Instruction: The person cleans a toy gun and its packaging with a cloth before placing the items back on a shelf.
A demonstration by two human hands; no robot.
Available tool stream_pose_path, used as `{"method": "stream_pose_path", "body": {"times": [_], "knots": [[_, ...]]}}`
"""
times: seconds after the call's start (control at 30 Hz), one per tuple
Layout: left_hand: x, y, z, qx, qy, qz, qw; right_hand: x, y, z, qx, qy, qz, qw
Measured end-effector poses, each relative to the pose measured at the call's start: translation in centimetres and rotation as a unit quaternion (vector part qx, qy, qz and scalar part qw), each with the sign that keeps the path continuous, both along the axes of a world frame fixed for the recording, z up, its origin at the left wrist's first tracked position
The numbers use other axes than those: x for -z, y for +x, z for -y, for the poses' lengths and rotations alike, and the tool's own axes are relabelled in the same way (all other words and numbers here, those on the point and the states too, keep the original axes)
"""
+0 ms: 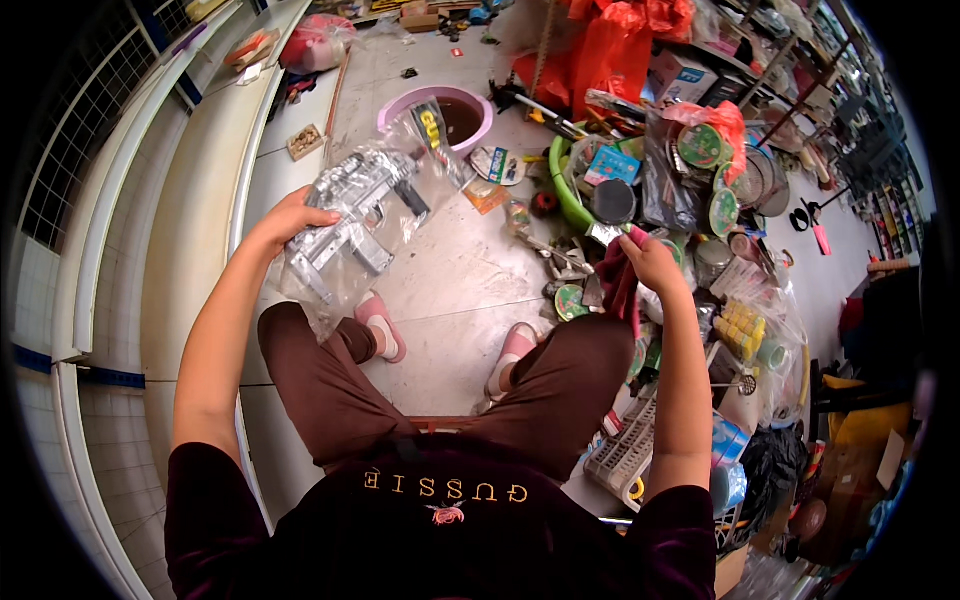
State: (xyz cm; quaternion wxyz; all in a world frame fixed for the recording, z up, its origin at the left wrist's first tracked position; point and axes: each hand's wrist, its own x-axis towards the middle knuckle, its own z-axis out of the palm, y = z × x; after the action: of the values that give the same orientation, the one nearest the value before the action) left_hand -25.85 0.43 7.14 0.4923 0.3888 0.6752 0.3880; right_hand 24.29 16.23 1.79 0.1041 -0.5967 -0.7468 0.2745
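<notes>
Head view: left arm (222,340) reaches up from lower left, the left hand (292,222) gripping a grey toy gun (345,232) in clear plastic (322,312), thumb on top, left of center. Pinkish basin (388,113)'s up top, then a green basin (566,195) full of stuff. Right of center, dark red cloth (618,282) dangles from the right hand (652,264)'s curled grip, forearm (683,390) nearly upright.

We saw a toy gun (350,192) of smooth plastic, its clear bag (322,287) glossy and crinkled; the rag (618,284) looked like matt cloth, the basin (484,128) smooth plastic, the red bag (612,62) thin, shiny plastic.
</notes>
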Motion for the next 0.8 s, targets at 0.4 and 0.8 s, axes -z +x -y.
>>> {"method": "stream_pose_path", "body": {"times": [0.4,0.8], "knots": [[21.3,-7.9,-10.2,0.177,-0.218,0.058,0.958,12.1,-9.6,-5.4,0.205,-0.332,-0.553,0.736],[43.0,-10.1,-7.3,0.164,-0.312,0.138,0.926,32.7,-29.8,-6.0,0.106,-0.354,-0.339,0.865]]}}
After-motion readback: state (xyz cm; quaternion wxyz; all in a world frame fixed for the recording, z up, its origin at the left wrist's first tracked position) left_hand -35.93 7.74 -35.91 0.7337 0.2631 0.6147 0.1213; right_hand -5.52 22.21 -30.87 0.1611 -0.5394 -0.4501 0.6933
